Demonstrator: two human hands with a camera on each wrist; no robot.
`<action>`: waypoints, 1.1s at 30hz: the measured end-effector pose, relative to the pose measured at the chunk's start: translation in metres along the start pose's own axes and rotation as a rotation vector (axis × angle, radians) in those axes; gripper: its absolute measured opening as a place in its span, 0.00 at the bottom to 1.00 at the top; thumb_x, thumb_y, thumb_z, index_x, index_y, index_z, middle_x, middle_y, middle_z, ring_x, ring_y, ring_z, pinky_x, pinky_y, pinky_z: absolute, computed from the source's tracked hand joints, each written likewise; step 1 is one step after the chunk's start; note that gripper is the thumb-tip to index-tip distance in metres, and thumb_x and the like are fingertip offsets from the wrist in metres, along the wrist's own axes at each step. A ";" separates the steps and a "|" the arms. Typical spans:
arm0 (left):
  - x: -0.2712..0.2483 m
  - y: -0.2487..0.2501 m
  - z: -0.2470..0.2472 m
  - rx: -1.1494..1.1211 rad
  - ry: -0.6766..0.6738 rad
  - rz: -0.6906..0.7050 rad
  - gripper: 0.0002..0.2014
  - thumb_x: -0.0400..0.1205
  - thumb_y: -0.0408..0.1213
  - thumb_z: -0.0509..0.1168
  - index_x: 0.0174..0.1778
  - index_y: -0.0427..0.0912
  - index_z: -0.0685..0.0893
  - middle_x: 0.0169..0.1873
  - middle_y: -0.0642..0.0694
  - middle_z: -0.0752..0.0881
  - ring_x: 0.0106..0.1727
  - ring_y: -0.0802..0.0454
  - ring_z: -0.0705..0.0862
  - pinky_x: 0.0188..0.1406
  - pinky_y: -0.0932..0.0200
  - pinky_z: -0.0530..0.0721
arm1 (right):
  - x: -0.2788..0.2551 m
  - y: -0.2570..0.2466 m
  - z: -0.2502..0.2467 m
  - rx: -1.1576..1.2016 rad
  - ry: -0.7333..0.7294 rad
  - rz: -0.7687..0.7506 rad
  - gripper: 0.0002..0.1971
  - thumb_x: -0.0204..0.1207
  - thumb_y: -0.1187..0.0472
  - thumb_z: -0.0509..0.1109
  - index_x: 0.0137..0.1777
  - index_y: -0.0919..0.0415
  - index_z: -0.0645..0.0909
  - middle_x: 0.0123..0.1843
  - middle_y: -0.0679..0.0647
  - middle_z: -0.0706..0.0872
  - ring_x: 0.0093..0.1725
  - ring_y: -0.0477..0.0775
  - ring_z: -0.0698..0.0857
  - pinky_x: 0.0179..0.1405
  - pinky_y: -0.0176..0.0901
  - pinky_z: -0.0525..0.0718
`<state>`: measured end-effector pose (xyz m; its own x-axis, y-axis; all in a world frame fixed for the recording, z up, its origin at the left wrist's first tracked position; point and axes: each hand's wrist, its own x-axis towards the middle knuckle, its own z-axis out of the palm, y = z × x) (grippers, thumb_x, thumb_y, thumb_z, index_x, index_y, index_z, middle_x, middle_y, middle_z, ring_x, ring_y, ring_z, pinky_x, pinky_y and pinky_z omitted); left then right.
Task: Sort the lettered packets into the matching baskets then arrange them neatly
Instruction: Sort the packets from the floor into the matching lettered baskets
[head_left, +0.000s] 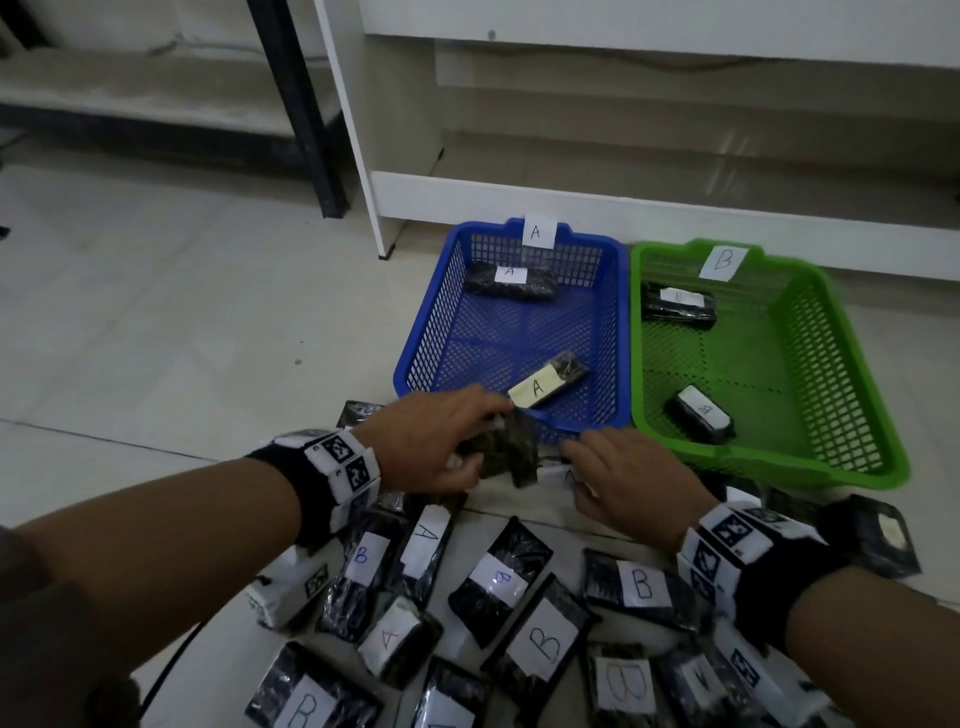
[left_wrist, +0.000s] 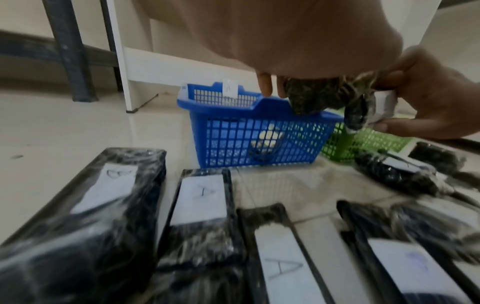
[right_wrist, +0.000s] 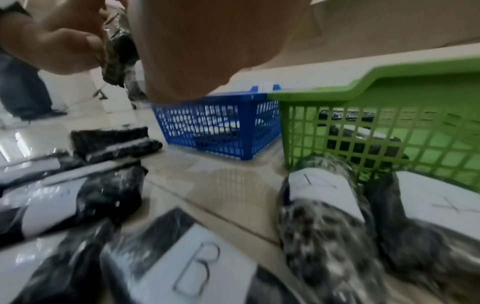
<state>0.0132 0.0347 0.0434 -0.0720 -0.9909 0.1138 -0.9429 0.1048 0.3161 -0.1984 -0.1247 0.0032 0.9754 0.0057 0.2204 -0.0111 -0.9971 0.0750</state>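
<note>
My left hand (head_left: 434, 441) is curled round a dark packet (head_left: 511, 449), thumb under and fingers over, holding it just off the floor at the near rim of the blue basket (head_left: 415, 343). Its label faces away from me, so I should turn it and read the letter before I commit. From the left wrist view my right hand (left_wrist: 431, 102) pinches a second packet's (left_wrist: 363, 112) white-labelled end right beside the first; from above, that hand (head_left: 628, 483) covers most of it and I cannot read its letter. I judge the two packets are touching, so I ought to part them cleanly and not drag one along with the other. If mine reads A, I should lay it flat in the blue basket, beside the A packet (head_left: 545, 384) lying askew there. To the right, the green basket (head_left: 857, 431), marked B, sits just beside the blue one and holds two packets; a B goes there, squared up with them
</note>
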 end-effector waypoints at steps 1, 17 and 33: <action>0.003 0.001 -0.005 -0.033 0.053 -0.058 0.28 0.72 0.50 0.58 0.68 0.51 0.64 0.48 0.50 0.84 0.31 0.62 0.81 0.32 0.66 0.82 | 0.004 0.002 -0.006 0.008 0.048 0.031 0.15 0.69 0.54 0.61 0.53 0.59 0.72 0.39 0.54 0.81 0.34 0.56 0.80 0.31 0.46 0.80; 0.019 -0.035 -0.022 -0.201 0.467 -0.452 0.37 0.75 0.39 0.72 0.78 0.48 0.61 0.64 0.51 0.80 0.62 0.54 0.76 0.63 0.56 0.78 | 0.069 0.036 0.008 0.202 -0.408 0.702 0.18 0.75 0.72 0.57 0.56 0.49 0.75 0.50 0.55 0.84 0.59 0.60 0.72 0.55 0.53 0.57; 0.091 0.028 0.009 -0.440 0.300 -0.309 0.46 0.74 0.40 0.74 0.82 0.52 0.52 0.66 0.52 0.79 0.60 0.56 0.81 0.56 0.59 0.83 | 0.059 0.060 -0.053 1.332 -0.148 0.870 0.23 0.79 0.56 0.66 0.72 0.39 0.68 0.61 0.54 0.83 0.54 0.60 0.87 0.52 0.57 0.87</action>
<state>-0.0228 -0.0531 0.0537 0.3377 -0.9209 0.1947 -0.6788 -0.0949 0.7282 -0.1533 -0.1803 0.0723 0.7879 -0.5016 -0.3573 -0.4359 -0.0445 -0.8989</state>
